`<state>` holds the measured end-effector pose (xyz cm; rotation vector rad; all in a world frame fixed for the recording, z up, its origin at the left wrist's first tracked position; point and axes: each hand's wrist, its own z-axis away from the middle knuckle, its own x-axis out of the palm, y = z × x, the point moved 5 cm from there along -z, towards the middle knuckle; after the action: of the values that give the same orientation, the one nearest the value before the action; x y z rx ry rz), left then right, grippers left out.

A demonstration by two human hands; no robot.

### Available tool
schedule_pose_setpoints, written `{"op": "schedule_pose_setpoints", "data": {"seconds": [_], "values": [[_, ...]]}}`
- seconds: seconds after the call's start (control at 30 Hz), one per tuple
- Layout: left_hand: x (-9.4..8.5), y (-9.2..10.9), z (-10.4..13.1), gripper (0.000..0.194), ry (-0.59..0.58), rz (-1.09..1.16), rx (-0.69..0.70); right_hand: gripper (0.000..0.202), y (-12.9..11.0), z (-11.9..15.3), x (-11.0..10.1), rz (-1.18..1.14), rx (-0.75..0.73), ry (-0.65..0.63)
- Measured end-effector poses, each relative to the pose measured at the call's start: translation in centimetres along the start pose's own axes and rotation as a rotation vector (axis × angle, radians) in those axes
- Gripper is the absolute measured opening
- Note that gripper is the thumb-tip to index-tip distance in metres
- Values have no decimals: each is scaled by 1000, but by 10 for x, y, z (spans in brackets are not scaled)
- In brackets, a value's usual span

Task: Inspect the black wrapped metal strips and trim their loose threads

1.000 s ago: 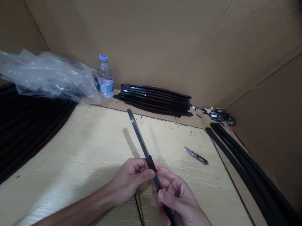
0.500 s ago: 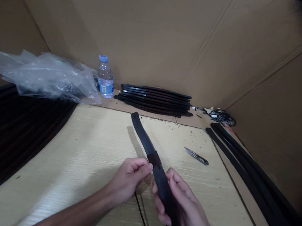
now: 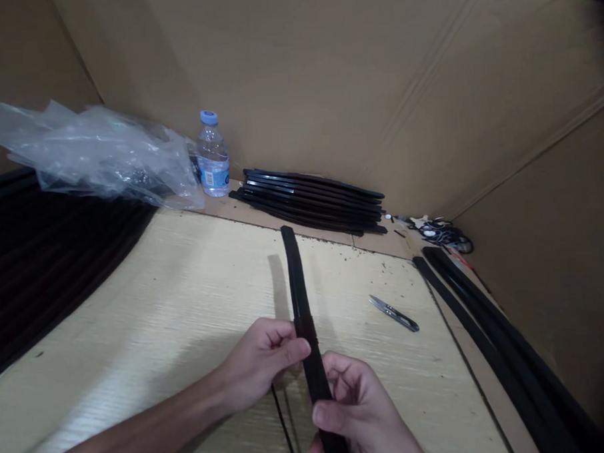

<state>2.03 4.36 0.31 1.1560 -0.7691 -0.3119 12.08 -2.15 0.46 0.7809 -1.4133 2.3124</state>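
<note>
And here's 1 long black strip [image 3: 295,273], narrow and gently bowed, held aslant left of the snips [image 3: 394,313]; its blunt tip reaches farther out than the snips' points, and 1 dark band [image 3: 307,328] wraps it, roughly level with their handles.

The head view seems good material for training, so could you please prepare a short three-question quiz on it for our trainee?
1. Multiple choice: what stands upright beside the heap of clear plastic?
A) A mug
B) A bottle with a blue cap
C) A lamp

2. True or false: the metal snips lie on the pale tabletop, apart from the right hand.

3. Short answer: which hand holds the black strip nearer its far end?

Key: 1. B; 2. True; 3. The left hand.
</note>
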Motion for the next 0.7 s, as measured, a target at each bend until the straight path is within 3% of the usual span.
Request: {"op": "schedule_pose_setpoints", "data": {"seconds": [0.23,0.47,0.57,0.7], "values": [[0,6,1,42,-3,-64,37,39,-7,2,9,4,-50,-132],[-11,10,-2,44,193,-161,64,22,-15,2,3,-193,-31,-7],[-5,12,-4,38,122,-83,77,24,-15,2,-1,-126,-60,42],[1,11,-4,39,45,21,87,48,-12,0,0,-57,-86,12]]}}
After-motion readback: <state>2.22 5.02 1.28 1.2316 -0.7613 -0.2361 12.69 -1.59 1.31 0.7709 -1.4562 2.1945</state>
